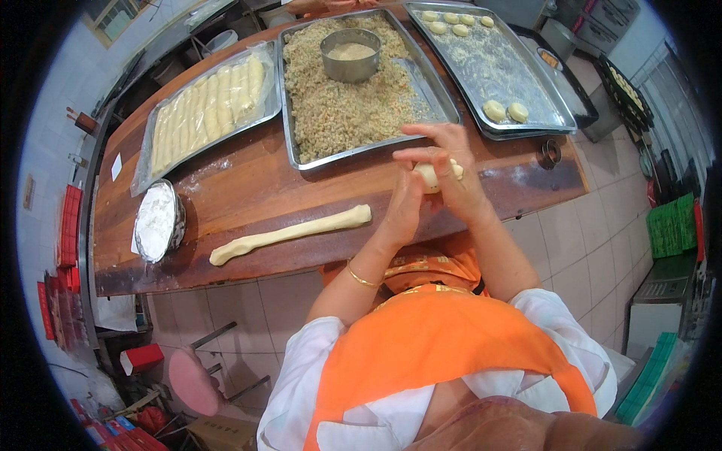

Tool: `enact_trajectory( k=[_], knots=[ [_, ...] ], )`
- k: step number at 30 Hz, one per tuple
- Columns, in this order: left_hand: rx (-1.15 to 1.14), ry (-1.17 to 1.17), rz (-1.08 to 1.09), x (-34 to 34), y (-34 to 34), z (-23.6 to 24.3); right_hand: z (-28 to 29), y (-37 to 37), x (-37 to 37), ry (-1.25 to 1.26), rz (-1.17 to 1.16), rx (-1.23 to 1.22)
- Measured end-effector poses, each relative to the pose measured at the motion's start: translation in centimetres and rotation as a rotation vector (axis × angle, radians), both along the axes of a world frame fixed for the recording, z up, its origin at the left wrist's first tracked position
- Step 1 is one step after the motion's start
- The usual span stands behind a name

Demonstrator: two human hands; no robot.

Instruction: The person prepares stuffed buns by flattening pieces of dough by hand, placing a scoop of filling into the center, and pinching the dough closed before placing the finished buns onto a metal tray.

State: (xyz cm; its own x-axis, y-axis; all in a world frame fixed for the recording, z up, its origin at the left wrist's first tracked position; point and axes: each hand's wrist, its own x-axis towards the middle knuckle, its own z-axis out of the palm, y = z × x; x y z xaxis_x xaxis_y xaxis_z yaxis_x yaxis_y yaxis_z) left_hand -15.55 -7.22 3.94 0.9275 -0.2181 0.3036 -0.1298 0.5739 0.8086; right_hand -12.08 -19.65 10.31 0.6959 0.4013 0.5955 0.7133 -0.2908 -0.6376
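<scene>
My left hand (402, 207) and my right hand (462, 188) cup a piece of pale dough (427, 178) over the front part of the wooden table, with my right fingers curved above it. A long dough rope (289, 234) lies to their left, beside a bowl of white powder (156, 222). Behind my hands, a metal tray (295, 154) holds crumbly filling (331, 113) with a metal ring (353, 69) in it. A small metal cutter (550, 154) sits near the table's right edge.
A tray (259, 113) of covered dough rolls (203, 113) sits at left. Stacked trays (496, 71) hold several dough rounds (494, 110) at right. Another person's hands (331, 6) show beyond the table. A pink stool (192, 379) stands on the tiled floor (579, 270).
</scene>
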Motion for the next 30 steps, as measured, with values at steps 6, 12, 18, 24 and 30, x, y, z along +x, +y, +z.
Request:
enact_trajectory(
  k=[6, 12, 18, 24, 30],
  knots=[
    [-0.156, 0.195, 0.104, -0.2, -1.0, 1.0, 0.2, -0.3, -0.4, -0.083, -0.222, -0.078],
    [-0.269, 0.327, 0.055, -0.1, 0.7, 1.4, 1.8, -1.7, 0.1, 0.262, -0.053, -0.149],
    [-0.384, 0.318, -0.064, -0.7, 1.9, 2.0, 2.6, -2.8, 1.0, 0.386, 0.087, -0.154],
    [-0.098, 0.237, 0.061, -0.2, 1.9, -0.2, 3.6, -2.2, 0.9, 0.295, 0.142, -0.282],
    [-0.169, 0.21, 0.015, -0.7, 2.8, 0.7, 4.1, -2.0, 0.5, 0.232, 0.156, -0.295]
  ],
)
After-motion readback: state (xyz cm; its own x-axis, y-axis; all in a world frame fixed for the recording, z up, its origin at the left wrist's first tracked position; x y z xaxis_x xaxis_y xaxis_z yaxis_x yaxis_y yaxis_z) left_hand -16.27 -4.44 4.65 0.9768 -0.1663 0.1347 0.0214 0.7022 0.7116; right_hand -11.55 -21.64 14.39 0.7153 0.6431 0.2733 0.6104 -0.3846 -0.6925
